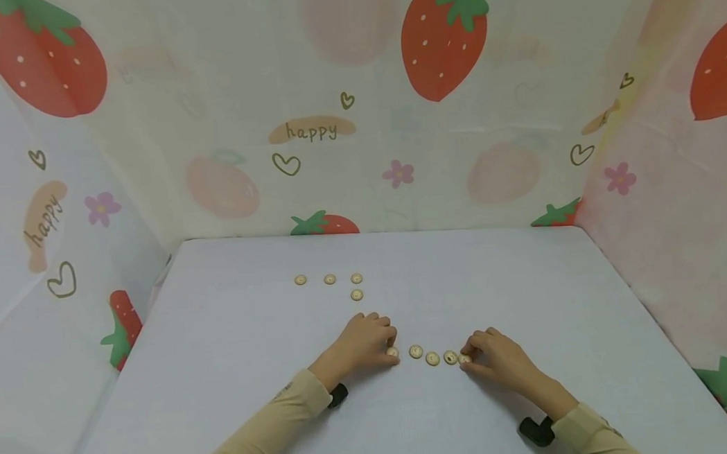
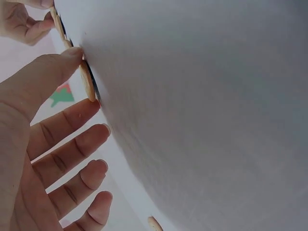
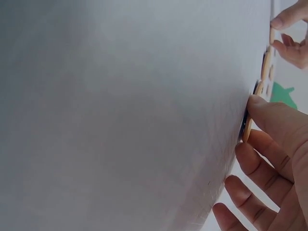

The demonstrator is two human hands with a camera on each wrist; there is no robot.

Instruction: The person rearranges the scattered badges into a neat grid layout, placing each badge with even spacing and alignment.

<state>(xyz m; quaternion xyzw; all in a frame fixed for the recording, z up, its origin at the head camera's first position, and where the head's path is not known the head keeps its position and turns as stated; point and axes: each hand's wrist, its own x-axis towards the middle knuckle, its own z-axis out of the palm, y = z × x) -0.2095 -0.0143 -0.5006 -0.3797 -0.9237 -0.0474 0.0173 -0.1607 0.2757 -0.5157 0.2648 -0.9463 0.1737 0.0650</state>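
At the left end of a short row, my left hand (image 1: 364, 341) pinches a small round wooden disc (image 2: 87, 82) between thumb and forefinger. Its other fingers are spread apart in the left wrist view. At the right end, my right hand (image 1: 499, 361) has thumb and fingertips on opposite edges of another wooden disc (image 3: 248, 129) with a dark underside. Between the hands lie three more discs: a left one (image 1: 415, 351), a middle one (image 1: 432, 358) and a right one (image 1: 450, 357) bearing a dark mark. That marked disc sits right beside the one my right hand holds.
Farther back on the white table (image 1: 251, 331), three discs form a line: a left disc (image 1: 301, 279), a middle disc (image 1: 330, 279) and a right disc (image 1: 357, 278). One more disc (image 1: 356, 295) lies just in front of the right one. Strawberry-printed cloth walls (image 1: 224, 90) enclose the table.
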